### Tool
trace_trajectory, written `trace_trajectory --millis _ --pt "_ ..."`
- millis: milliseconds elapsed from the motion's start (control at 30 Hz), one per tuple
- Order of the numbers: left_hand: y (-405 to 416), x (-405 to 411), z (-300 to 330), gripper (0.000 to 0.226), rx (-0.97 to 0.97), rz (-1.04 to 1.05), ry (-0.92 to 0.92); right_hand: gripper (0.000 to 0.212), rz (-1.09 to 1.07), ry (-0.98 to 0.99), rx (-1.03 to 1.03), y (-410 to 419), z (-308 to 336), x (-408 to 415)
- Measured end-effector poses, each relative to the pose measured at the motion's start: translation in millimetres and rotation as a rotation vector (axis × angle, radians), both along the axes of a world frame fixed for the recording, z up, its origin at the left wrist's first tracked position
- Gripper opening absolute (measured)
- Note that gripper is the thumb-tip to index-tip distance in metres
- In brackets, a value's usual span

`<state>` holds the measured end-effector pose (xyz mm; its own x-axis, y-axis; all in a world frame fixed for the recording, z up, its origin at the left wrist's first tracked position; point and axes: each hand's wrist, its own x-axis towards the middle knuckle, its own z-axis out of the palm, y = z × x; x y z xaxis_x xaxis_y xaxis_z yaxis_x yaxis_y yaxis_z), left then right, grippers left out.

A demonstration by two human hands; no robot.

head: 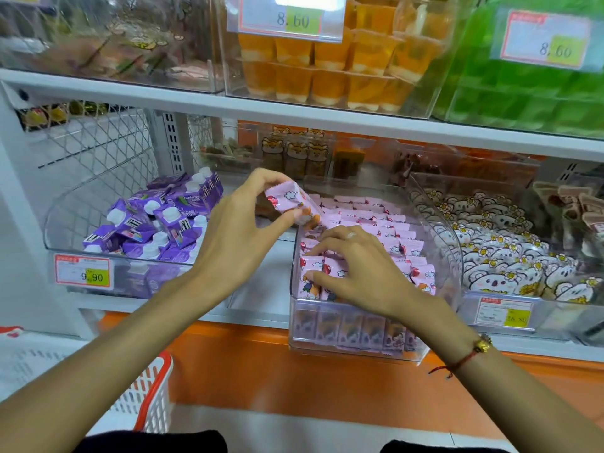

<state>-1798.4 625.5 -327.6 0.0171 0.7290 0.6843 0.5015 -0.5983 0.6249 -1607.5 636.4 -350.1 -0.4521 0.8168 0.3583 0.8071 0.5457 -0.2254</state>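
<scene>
A clear plastic bin (356, 349) on the lower shelf holds several rows of pink snack packets (376, 220). My left hand (238, 233) pinches one pink packet (291, 204) between thumb and fingers, held just above the bin's back left corner. My right hand (356, 269) lies on the front rows inside the bin, its fingers spread and its fingertips touching the upright packets there (312, 277). A ring shows on one finger and a red string bracelet on the wrist.
A bin of purple pouches (157, 223) stands to the left, a bin of white bear-print packets (503, 266) to the right. The upper shelf carries orange jelly cups (327, 67) and green ones (529, 93). A white and red basket (147, 397) sits low left.
</scene>
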Motion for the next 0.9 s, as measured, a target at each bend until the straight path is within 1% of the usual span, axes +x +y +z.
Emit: trace_trajectory --millis 67,167,200,267,367,467,533,633,733,800,900 --pt "0 0 0 0.03 0.029 0.01 0.128 0.032 0.013 0.046 -0.024 -2 -1 1" --pt "5 3 8 0.03 0.077 0.022 0.354 0.032 0.013 0.109 -0.049 -5 -2 3" --pt "9 5 12 0.031 0.074 0.03 0.426 0.032 0.011 0.134 -0.057 -6 -2 3" --pt "21 8 24 0.031 -0.001 0.032 0.528 0.032 0.004 0.17 -0.07 -7 -3 4" --pt "38 16 43 0.031 -0.143 -0.013 0.628 0.032 -0.002 0.191 -0.082 -8 -4 4" --pt "48 23 56 0.036 -0.188 -0.066 0.703 0.032 -0.013 0.194 -0.09 -9 -4 4" --pt "49 24 60 0.035 -0.208 -0.093 0.746 0.034 -0.028 0.187 -0.074 -10 -4 4" --pt "50 17 63 0.03 -0.228 -0.101 0.726 0.038 -0.082 0.162 -0.036 -11 -4 4" --pt "52 15 56 0.032 -0.241 -0.098 0.705 0.046 -0.136 0.168 -0.06 -11 -6 6" --pt "55 19 46 0.037 -0.257 -0.097 0.796 0.049 -0.145 0.205 -0.099 -12 -6 7" --pt "62 22 36 0.04 -0.259 -0.087 0.987 0.053 -0.118 0.211 -0.12 -14 -5 7"
